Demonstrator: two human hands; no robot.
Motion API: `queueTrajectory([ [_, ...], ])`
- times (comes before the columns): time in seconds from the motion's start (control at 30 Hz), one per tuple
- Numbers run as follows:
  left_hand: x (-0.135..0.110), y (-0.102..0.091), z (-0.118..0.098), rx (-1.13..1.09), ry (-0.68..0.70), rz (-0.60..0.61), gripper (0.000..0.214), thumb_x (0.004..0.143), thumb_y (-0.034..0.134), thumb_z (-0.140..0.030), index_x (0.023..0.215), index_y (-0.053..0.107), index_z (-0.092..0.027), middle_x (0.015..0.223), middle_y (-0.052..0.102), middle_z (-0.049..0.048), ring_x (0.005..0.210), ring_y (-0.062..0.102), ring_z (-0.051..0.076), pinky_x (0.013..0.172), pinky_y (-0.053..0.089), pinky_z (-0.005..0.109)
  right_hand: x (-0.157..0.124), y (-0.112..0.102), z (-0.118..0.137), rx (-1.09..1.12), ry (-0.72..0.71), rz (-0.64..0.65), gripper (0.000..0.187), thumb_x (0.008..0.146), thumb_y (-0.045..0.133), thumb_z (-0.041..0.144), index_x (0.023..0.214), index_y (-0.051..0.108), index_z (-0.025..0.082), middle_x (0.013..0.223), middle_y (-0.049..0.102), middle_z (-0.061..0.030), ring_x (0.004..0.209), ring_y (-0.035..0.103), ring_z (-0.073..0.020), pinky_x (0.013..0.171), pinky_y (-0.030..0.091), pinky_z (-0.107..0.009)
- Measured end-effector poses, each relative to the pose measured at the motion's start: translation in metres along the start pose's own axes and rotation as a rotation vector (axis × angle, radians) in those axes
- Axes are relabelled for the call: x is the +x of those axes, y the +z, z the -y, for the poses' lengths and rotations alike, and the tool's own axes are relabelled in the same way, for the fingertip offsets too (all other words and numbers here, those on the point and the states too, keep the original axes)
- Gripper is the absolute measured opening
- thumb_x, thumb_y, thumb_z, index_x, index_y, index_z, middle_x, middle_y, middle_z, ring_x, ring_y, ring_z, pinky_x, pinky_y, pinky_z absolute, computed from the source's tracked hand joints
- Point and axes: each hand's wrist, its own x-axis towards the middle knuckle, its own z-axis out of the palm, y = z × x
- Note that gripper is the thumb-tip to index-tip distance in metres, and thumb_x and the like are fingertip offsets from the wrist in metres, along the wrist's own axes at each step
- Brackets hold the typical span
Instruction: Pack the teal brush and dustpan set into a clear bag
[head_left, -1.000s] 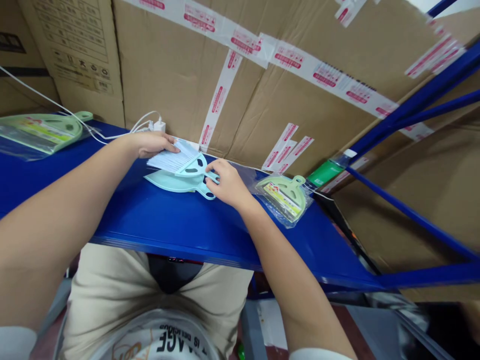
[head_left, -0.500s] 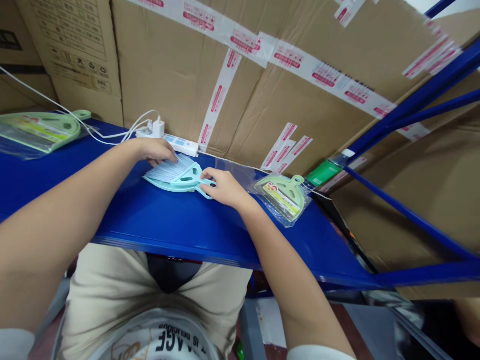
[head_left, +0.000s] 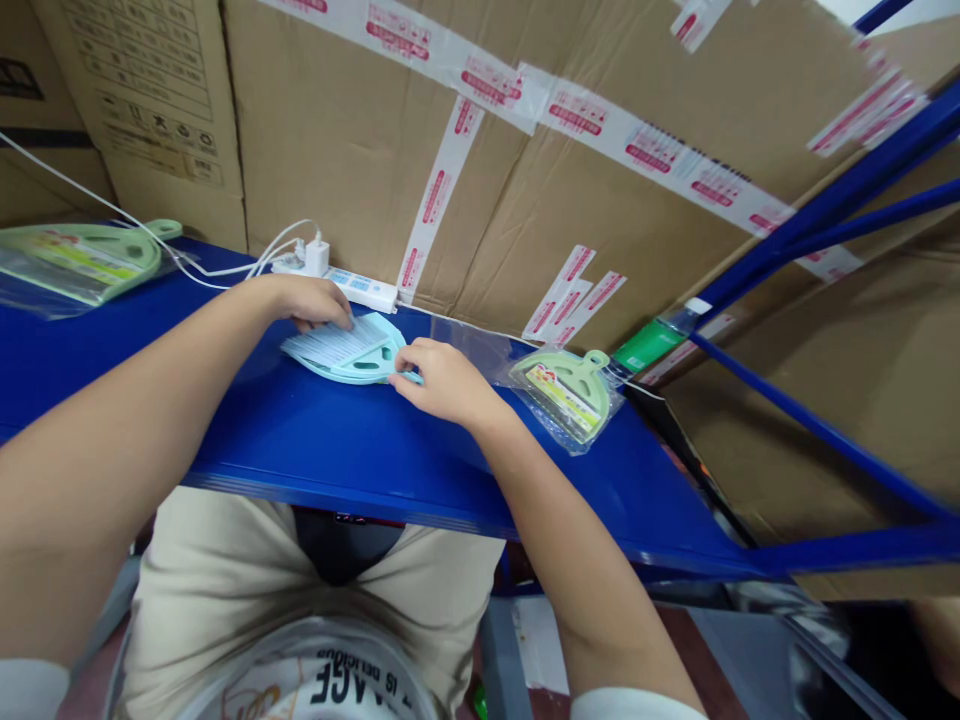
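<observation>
Dustpan (head_left: 346, 356) with brush nested inside, lying flat on blue tabletop (head_left: 337, 445). Left hand (head_left: 311, 298) rests on its far edge, fingers extended; right hand (head_left: 442, 382) fingers pinch its handle. Bagged dustpan (head_left: 571, 388) lies alongside.

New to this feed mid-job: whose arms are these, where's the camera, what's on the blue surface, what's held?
No machine here: these are a person's two bare arms, seen from one head-worn camera looking forward and down. The left hand rests its fingers on a pale blue dustpan-and-brush set lying on the blue table; the right hand pinches its handle end. A bagged green set lies to the right, another bagged set at far left. A white power strip sits by the cardboard boxes behind.
</observation>
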Motion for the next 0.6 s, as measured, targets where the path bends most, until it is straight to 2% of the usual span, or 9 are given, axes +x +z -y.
queueTrajectory([
  [0.1,-0.003,0.0,-0.007,-0.007,-0.122,0.078,0.044,0.064,0.071,-0.054,0.097,0.081,-0.027,0.066,0.063,0.0069,0.069,0.066,0.027,0.065,0.055,0.038,0.0,0.0,-0.001,0.023,0.014,-0.007,0.01,0.089,0.066,0.026,0.081,0.062,0.021,0.091,0.064,-0.005,0.085,0.061,-0.0191,0.078,0.043,-0.031],
  [0.2,-0.006,0.0,-0.013,-0.007,-0.105,0.09,0.048,0.065,0.069,-0.054,0.103,0.081,-0.027,0.067,0.063,0.0065,0.071,0.066,0.027,0.066,0.055,0.036,0.0,-0.001,0.0,0.069,0.051,0.034,0.013,0.087,0.069,0.028,0.083,0.058,0.022,0.087,0.063,-0.0028,0.083,0.06,-0.0189,0.075,0.042,-0.029],
  [0.33,-0.006,0.001,-0.012,-0.01,-0.044,0.122,0.045,0.067,0.069,-0.057,0.099,0.082,-0.029,0.065,0.064,0.0068,0.073,0.067,0.027,0.067,0.055,0.034,0.0,0.003,0.001,0.146,0.157,0.133,0.016,0.086,0.065,0.028,0.089,0.05,0.025,0.074,0.059,0.0032,0.071,0.057,-0.0181,0.067,0.038,-0.028],
  [0.4,-0.005,0.0,-0.011,-0.009,-0.065,0.12,0.046,0.068,0.068,-0.059,0.099,0.081,-0.028,0.067,0.066,0.0076,0.074,0.069,0.027,0.067,0.055,0.034,0.001,0.005,0.001,0.175,0.185,0.13,0.017,0.087,0.062,0.029,0.087,0.045,0.026,0.071,0.057,0.0041,0.068,0.056,-0.018,0.066,0.038,-0.028],
  [0.47,-0.005,-0.001,-0.011,-0.008,-0.117,0.083,0.05,0.07,0.067,-0.06,0.103,0.08,-0.026,0.073,0.07,0.0094,0.078,0.071,0.029,0.07,0.057,0.035,0.001,0.005,0.001,0.188,0.174,0.095,0.017,0.087,0.059,0.029,0.086,0.042,0.026,0.073,0.058,0.0032,0.069,0.056,-0.0184,0.067,0.039,-0.029],
  [0.6,-0.008,-0.008,-0.017,-0.057,-0.151,-0.14,0.056,0.078,0.062,-0.064,0.114,0.077,-0.023,0.097,0.078,0.0123,0.099,0.073,0.032,0.084,0.057,0.038,0.001,-0.002,-0.001,0.189,0.099,-0.039,0.014,0.088,0.054,0.03,0.086,0.041,0.026,0.08,0.061,0.0002,0.074,0.057,-0.0189,0.072,0.041,-0.031],
])
